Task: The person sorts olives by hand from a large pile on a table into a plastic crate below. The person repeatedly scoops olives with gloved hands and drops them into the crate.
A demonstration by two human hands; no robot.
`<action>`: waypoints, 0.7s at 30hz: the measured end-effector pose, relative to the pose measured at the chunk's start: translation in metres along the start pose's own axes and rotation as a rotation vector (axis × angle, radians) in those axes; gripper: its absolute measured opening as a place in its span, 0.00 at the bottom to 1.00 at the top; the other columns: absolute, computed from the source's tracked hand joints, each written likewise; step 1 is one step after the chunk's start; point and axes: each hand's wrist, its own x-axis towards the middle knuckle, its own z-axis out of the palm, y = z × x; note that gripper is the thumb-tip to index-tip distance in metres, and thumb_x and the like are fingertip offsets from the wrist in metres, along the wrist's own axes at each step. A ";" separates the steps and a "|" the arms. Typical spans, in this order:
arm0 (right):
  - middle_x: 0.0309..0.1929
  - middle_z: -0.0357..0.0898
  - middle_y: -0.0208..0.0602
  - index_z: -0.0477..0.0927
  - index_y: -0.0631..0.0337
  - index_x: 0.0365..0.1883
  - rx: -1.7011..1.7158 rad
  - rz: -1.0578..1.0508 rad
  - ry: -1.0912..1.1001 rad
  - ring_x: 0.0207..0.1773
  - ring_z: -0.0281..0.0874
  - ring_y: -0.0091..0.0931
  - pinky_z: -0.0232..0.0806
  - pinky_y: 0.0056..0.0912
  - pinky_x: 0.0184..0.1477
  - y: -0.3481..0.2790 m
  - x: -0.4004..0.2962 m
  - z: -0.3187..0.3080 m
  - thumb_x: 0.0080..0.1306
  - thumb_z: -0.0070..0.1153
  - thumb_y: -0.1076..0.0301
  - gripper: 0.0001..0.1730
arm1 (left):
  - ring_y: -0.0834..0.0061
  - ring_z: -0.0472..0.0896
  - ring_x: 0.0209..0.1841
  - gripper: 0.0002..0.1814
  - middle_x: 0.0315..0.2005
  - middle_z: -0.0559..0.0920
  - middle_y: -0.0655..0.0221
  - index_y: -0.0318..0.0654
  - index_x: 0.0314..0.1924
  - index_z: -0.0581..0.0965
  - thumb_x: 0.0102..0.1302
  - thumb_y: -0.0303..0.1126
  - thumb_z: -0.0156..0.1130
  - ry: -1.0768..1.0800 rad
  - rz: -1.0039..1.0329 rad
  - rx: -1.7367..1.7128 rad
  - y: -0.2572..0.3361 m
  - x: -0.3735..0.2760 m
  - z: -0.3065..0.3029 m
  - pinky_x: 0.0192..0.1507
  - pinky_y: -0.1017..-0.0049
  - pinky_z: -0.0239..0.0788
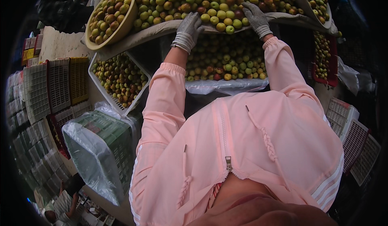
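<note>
Small round green and reddish-brown fruits (212, 4), which look like jujubes, cover a sorting surface with a padded cloth edge (163, 29). My left hand (188, 31), in a grey knit glove, rests on that edge with its fingertips against the fruits and its thumb apart. On the other side, my right hand (256, 18), gloved alike, reaches over the edge, fingers spread along the fruits. Several greener fruits (225, 18) lie between the hands. Below the edge, a container with a clear plastic liner (227, 86) holds more of the fruit.
A yellow basin (133, 10) of fruit stands at the left, a pale basin (329, 16) at the right. Below are a white crate (94, 74) and a red crate (333, 74) with fruit. A plastic-covered green crate (100, 147), stacked crates (36, 89) and another person (62, 204) are leftward.
</note>
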 end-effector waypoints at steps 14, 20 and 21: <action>0.54 0.75 0.35 0.73 0.55 0.56 0.320 0.039 -0.151 0.57 0.72 0.29 0.64 0.28 0.57 0.011 0.022 0.024 0.69 0.46 0.58 0.20 | 0.60 0.58 0.68 0.29 0.64 0.61 0.60 0.34 0.63 0.60 0.67 0.41 0.52 -0.073 -0.010 0.154 -0.002 0.002 -0.002 0.61 0.64 0.57; 0.56 0.73 0.37 0.71 0.56 0.57 0.334 -0.088 -0.172 0.59 0.70 0.33 0.62 0.31 0.59 0.017 0.039 0.042 0.69 0.45 0.58 0.21 | 0.59 0.60 0.66 0.28 0.59 0.68 0.58 0.31 0.59 0.68 0.60 0.32 0.61 0.038 -0.078 -0.222 0.003 0.000 0.003 0.67 0.71 0.52; 0.57 0.72 0.37 0.71 0.56 0.57 0.300 -0.133 -0.176 0.60 0.69 0.33 0.61 0.30 0.59 0.023 0.045 0.044 0.70 0.44 0.59 0.21 | 0.59 0.59 0.66 0.29 0.60 0.67 0.58 0.32 0.61 0.65 0.61 0.33 0.59 0.027 -0.085 -0.165 0.003 0.001 0.004 0.66 0.69 0.53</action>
